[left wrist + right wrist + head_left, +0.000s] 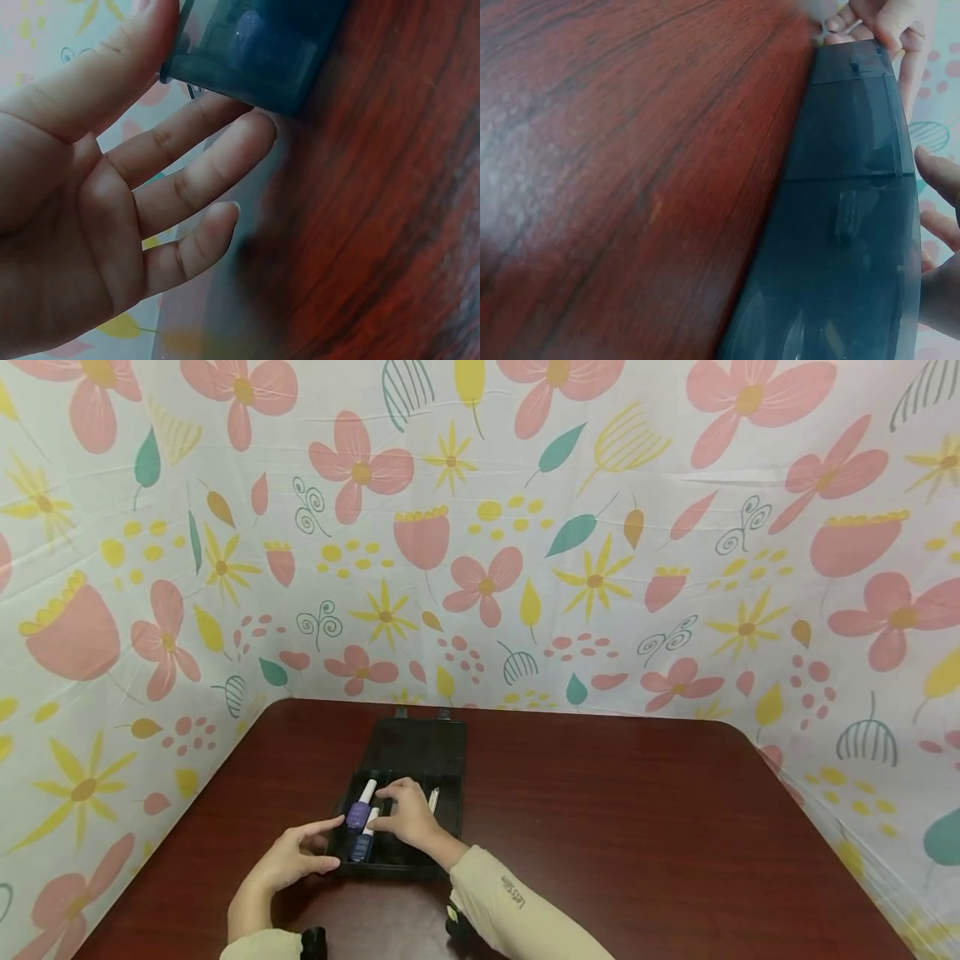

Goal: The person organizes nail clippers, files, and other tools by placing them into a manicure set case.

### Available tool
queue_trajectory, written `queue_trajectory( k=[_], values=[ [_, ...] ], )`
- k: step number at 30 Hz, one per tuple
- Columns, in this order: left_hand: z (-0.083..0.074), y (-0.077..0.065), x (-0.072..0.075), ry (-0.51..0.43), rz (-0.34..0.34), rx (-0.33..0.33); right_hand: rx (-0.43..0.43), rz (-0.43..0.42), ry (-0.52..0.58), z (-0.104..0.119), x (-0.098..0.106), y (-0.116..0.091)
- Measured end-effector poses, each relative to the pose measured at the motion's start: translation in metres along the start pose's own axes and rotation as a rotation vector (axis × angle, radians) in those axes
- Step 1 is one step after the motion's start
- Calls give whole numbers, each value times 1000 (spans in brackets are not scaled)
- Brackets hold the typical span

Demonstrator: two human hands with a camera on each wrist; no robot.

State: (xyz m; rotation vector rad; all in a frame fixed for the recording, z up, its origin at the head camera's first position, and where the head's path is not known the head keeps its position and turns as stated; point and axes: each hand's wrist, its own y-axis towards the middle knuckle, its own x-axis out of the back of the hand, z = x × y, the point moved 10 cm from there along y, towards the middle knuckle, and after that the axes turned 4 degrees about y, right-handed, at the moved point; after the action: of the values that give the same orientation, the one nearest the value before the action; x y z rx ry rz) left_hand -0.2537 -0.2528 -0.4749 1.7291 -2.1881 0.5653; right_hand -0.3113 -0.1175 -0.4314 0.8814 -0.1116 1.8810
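Note:
A black plastic box (397, 867) lies with its lid (418, 745) folded back on the dark red table. My left hand (288, 858) holds the box's left side with thumb and index finger; its other fingers extend loosely in the left wrist view. Inside the left compartment are a purple nail polish bottle (357, 816) and a dark blue nail polish bottle (362, 847), both white-capped. My right hand (411, 814) reaches over the box, thumb right at the blue bottle's cap, index finger apart from it. A slim pale metallic nail clipper (433, 799) shows in a compartment to the right.
The reddish-brown table (637, 827) stretches away to the right of the box. Floral cloth (480, 552) hangs along the back and both sides. Two latches (444, 714) stick out from the lid's far edge.

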Motion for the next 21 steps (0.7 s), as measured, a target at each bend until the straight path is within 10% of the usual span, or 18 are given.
queue_trajectory(
  k=[21],
  values=[
    [-3, 0, 3, 78, -59, -22, 67, -6, 119, 0, 25, -8]
  ],
)
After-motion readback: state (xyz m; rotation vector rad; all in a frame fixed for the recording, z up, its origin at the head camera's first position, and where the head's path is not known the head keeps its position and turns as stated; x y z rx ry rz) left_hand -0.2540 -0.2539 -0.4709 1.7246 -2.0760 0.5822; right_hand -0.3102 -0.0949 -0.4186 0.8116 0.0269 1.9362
